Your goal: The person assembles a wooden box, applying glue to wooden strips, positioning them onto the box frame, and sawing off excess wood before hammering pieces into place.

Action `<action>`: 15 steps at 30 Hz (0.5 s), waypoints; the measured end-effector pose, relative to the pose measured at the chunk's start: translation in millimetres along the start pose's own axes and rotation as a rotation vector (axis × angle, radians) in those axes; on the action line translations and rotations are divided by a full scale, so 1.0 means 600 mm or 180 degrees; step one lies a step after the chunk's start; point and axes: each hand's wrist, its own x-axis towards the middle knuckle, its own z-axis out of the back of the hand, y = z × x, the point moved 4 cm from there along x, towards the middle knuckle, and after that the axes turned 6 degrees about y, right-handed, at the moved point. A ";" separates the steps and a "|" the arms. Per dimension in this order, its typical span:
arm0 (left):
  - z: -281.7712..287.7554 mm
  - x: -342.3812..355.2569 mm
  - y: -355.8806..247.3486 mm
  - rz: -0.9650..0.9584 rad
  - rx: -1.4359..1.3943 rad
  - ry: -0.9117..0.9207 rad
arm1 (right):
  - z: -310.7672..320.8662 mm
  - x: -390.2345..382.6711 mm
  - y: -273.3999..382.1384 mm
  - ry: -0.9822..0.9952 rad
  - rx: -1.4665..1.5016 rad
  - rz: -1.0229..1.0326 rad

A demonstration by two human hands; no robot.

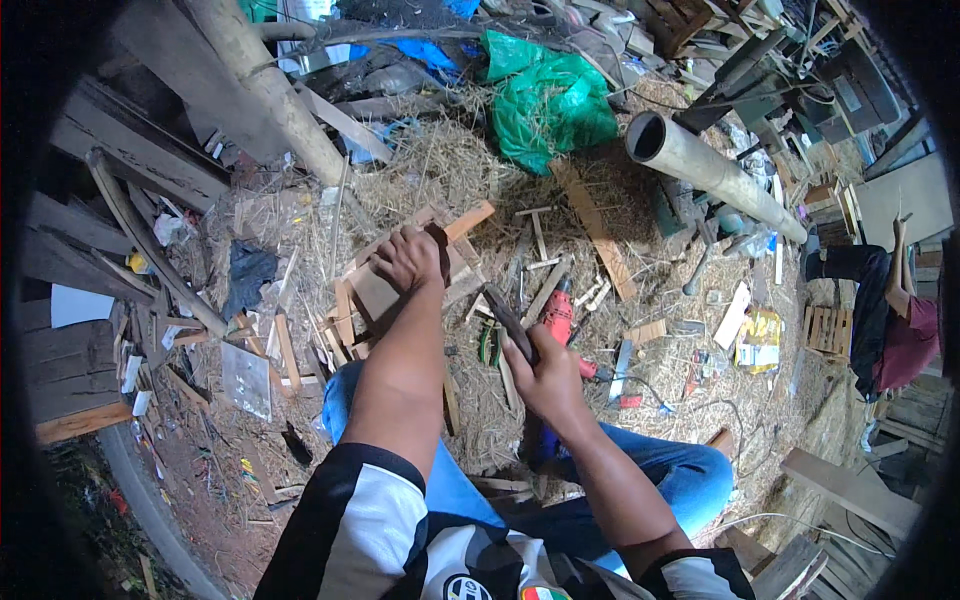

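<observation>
My left hand is closed, its fingers curled over the edge of a dark brown piece of wood above a board block on the ground. A lighter wooden strip sticks out beyond it. My right hand is wrapped round a dark, narrow tool, which slants up and left toward the block. Whether it is a blade or a handle I cannot make out. Right beside that hand lies a red power tool, partly hidden by it.
Straw and wood offcuts cover the ground round my crossed legs. A long plank, a thick pipe and a green plastic sheet lie ahead. On the left leans a wooden pole. Another person sits far right.
</observation>
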 end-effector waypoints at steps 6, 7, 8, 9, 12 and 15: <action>-0.017 0.015 -0.002 0.0002 0.0210 0.0077 | -0.006 0.021 0.023 0.0096 -0.0093 -0.0192; -0.017 0.020 -0.010 -0.0031 0.0234 0.0021 | -0.020 0.050 0.014 -0.0004 0.0010 -0.0155; -0.017 0.025 -0.017 -0.0061 0.0258 -0.0037 | -0.019 0.048 0.007 0.0020 -0.0001 -0.0156; -0.017 0.025 -0.022 -0.0046 0.0166 -0.0010 | -0.016 0.042 0.003 0.0044 -0.0013 -0.0156; 0.000 0.013 -0.001 0.0033 0.0015 0.0000 | -0.007 0.004 0.006 0.0159 -0.0039 -0.0073; 0.005 -0.003 -0.007 -0.0047 0.0087 -0.0028 | -0.034 0.024 -0.013 0.0040 -0.0083 -0.0008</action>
